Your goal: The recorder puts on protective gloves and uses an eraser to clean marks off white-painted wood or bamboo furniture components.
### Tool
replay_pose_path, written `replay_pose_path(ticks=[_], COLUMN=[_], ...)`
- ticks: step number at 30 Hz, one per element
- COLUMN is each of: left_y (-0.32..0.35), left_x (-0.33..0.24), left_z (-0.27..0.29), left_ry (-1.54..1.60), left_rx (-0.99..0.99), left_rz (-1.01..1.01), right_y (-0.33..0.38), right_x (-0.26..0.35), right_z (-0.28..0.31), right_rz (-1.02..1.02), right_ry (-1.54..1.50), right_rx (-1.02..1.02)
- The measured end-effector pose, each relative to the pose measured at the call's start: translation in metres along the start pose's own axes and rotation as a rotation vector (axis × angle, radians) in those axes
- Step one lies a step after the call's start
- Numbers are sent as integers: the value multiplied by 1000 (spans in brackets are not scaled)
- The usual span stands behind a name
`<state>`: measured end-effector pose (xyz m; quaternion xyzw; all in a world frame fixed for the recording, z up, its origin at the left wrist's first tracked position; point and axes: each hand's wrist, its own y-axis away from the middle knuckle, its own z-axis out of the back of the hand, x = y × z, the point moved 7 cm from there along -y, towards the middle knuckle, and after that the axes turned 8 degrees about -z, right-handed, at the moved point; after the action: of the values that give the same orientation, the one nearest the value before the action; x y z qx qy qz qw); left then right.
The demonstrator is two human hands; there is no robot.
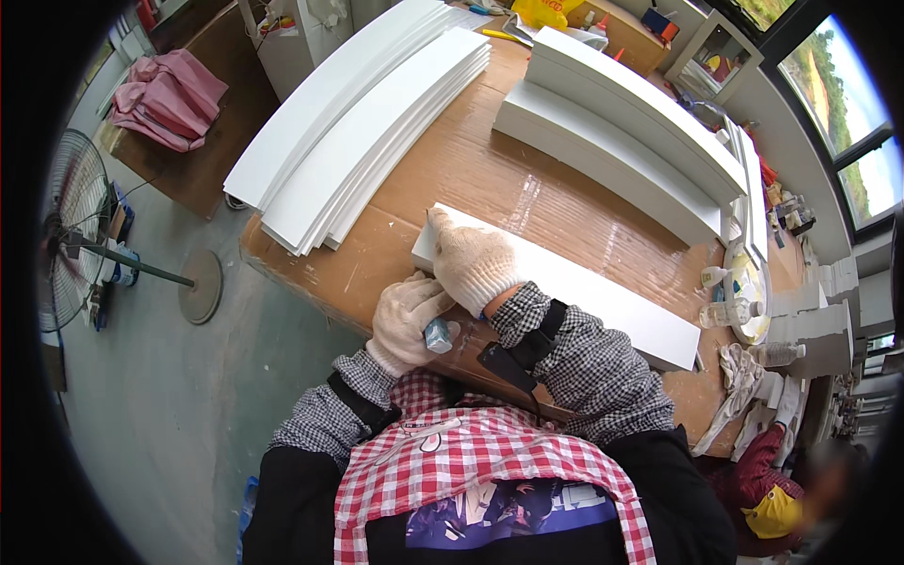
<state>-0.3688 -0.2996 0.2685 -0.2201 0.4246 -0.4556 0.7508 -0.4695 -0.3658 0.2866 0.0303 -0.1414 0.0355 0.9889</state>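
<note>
A long white box-shaped piece (584,287) lies slantwise on the cardboard-covered table, close in front of me. My right hand (476,264), in a cream knit glove, rests on its left end with the fingers curled; whatever they may hold is hidden. Just left of it, at the table's near edge, my left hand (405,320) wears the same kind of glove. Its fingers close round a small translucent bluish plastic bottle (438,336), mostly covered by the glove. The two hands nearly touch.
Stacks of curved white panels (377,122) cover the table's far left. A stepped, curved white piece (621,141) stands beyond the box-shaped one. Clear bottles (730,313) and spare gloves (741,377) lie on the right. A fan (75,235) stands left; another person (772,490) is lower right.
</note>
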Motion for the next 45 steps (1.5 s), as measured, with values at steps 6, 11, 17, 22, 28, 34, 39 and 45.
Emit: replay_pose_path(ticks=[6, 11, 17, 22, 28, 34, 39, 45], left_y=[0, -34, -97, -108, -107, -113, -108, -112], left_x=[-5, 11, 16, 20, 15, 10, 13, 9], left_z=[34, 29, -23, -63, -59, -65, -65, -65], left_ry=[-53, -117, -124, -308, -314, -300, -311, -329], left_rx=[-103, -159, 53, 311, 307, 271, 219, 272], left_rz=[-35, -47, 23, 172, 148, 100, 42, 54], right_y=[105, 251, 140, 93, 243, 326, 246, 337], right_x=[-187, -362, -173, -122, -326, -374, -278, -395], right_z=[52, 84, 88, 36, 95, 101, 97, 88], right_rz=[-483, -986, -415, -289, -1069, -970, -615, -1175], right_ry=[52, 230, -12, 11, 204, 128, 185, 193], right_rx=[-337, -435, -484, -216, -410, -731, -404, -309])
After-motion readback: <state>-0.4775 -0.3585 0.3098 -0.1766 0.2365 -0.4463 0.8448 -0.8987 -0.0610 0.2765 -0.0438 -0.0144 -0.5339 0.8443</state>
